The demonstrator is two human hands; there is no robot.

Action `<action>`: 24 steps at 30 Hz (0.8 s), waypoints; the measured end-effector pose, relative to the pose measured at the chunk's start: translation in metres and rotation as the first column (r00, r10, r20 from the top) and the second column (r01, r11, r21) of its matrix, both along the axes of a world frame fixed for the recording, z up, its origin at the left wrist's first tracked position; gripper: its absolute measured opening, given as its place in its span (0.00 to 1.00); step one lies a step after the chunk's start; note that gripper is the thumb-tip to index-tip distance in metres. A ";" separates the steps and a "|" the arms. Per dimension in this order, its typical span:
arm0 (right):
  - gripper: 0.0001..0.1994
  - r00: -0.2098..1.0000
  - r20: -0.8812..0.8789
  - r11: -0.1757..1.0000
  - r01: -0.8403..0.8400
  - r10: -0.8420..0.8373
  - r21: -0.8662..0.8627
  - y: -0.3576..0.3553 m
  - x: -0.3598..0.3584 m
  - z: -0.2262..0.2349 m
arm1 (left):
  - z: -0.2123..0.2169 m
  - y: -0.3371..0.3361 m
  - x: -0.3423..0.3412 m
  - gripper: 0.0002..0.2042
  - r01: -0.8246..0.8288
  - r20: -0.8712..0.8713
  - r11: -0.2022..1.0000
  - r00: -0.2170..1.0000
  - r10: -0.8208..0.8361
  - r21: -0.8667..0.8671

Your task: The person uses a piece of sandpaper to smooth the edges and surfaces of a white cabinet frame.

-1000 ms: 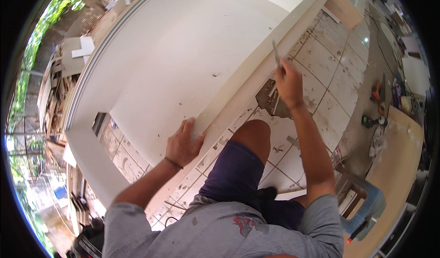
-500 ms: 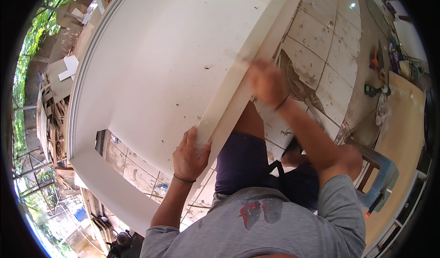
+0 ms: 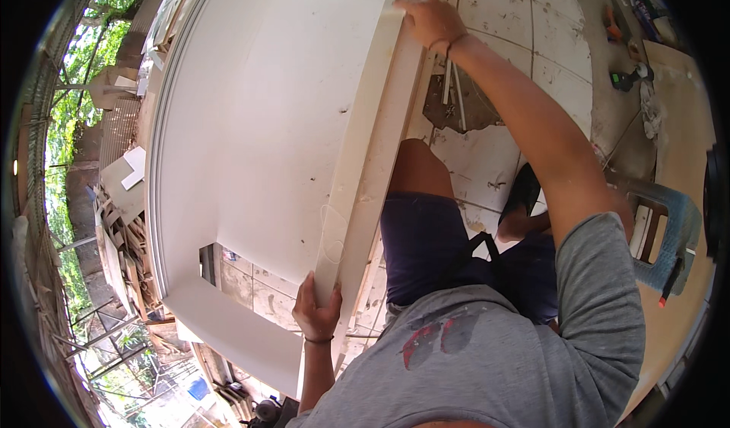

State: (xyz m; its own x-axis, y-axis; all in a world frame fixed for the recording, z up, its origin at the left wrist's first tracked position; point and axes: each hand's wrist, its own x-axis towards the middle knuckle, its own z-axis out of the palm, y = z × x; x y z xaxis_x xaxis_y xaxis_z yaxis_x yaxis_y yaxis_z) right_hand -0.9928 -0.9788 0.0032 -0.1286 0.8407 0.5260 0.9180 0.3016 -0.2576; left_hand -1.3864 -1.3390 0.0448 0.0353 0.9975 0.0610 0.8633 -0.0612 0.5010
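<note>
A long white strip (image 3: pixel 356 150) runs along the near edge of a large white panel (image 3: pixel 266 101), which looks like a cabinet or door frame. My left hand (image 3: pixel 316 315) grips the strip's near end, thumb on one side and fingers on the other. Close above that hand, a thin pale loop (image 3: pixel 332 230) curls over the strip. At the far part of the same edge is my right hand (image 3: pixel 435 22), arm stretched out, fingers bent and drawn together against the strip. Its fingertips are slightly blurred, and anything small between them cannot be made out.
A rectangular opening (image 3: pixel 209 263) cuts through the panel's near end. Broken floor tiles (image 3: pixel 487 150) lie right of it. On the right are a wooden board (image 3: pixel 673 131), a blue-grey clamp-like frame (image 3: pixel 677 222) and a power tool (image 3: pixel 627 78). Scrap wood (image 3: pixel 125 238) is heaped at left.
My right hand has slid farther away along the strip, and its arm has straightened. My left hand keeps its grip at the near end. The whole view has shifted a little.
</note>
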 end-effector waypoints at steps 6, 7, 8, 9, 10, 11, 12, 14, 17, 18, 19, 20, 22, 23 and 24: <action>0.08 0.922 -0.022 0.918 -0.387 0.387 -0.083 -0.195 -0.128 0.016 | 0.005 0.009 0.004 0.24 -0.082 0.053 0.992 0.995 0.088 -0.099; 0.08 0.910 -0.075 0.909 -0.412 0.407 -0.066 -0.229 -0.152 0.017 | 0.005 0.010 0.003 0.23 -0.062 0.057 0.992 0.996 0.069 -0.113; 0.07 0.894 -0.128 0.898 -0.438 0.430 -0.039 -0.247 -0.166 0.014 | 0.005 0.011 0.003 0.23 -0.046 0.058 0.992 0.997 0.054 -0.121; 0.07 0.894 -0.135 0.899 -0.436 0.428 -0.038 -0.245 -0.165 0.014 | 0.004 0.011 0.001 0.23 -0.045 0.050 0.991 0.997 0.052 -0.123; 0.09 0.882 -0.105 0.879 -0.469 0.460 -0.085 -0.240 -0.161 0.017 | 0.003 0.009 -0.002 0.23 -0.057 0.070 0.989 0.995 0.067 -0.139; 0.11 0.866 -0.076 0.856 -0.500 0.494 -0.132 -0.231 -0.153 0.021 | 0.003 0.008 -0.005 0.23 -0.071 0.088 0.986 0.993 0.085 -0.154; 0.12 0.873 0.068 0.869 -0.467 0.483 -0.166 -0.200 -0.129 0.037 | 0.006 0.008 -0.006 0.23 -0.075 0.070 0.986 0.994 0.086 -0.151; 0.15 0.977 -0.096 0.981 -0.186 0.190 0.055 -0.114 -0.086 -0.016 | 0.008 0.011 0.004 0.22 -0.051 0.055 0.992 0.997 0.058 -0.115; 0.10 0.998 -0.040 0.998 0.051 -0.052 -0.032 -0.025 -0.012 0.007 | 0.003 0.014 0.006 0.20 -0.013 0.093 0.996 0.995 0.022 -0.092; 0.04 0.991 -0.091 0.994 0.102 -0.099 0.033 -0.017 -0.014 0.011 | 0.003 0.014 0.005 0.20 -0.005 0.086 0.996 0.996 0.013 -0.090; 0.04 0.989 -0.097 0.993 0.113 -0.109 0.034 -0.021 -0.020 0.008 | 0.004 0.013 0.004 0.19 -0.011 0.086 0.996 0.996 0.019 -0.094; 0.09 0.998 -0.062 0.999 0.033 -0.033 -0.005 -0.033 -0.029 0.001 | 0.004 0.014 0.004 0.19 -0.016 0.086 0.995 0.996 0.024 -0.098; 0.13 0.979 -0.112 0.984 -0.163 0.171 0.075 -0.082 -0.063 -0.016 | 0.004 0.011 0.003 0.19 -0.027 0.099 0.993 0.994 0.038 -0.111; 0.11 0.920 -0.249 0.953 -0.295 0.301 0.062 -0.121 -0.087 -0.011 | 0.004 0.009 0.003 0.19 -0.038 0.077 0.991 0.996 0.048 -0.126; 0.10 0.941 -0.143 0.952 -0.298 0.305 0.070 -0.162 -0.111 -0.002 | 0.003 0.011 0.004 0.19 -0.033 0.067 0.990 0.997 0.042 -0.140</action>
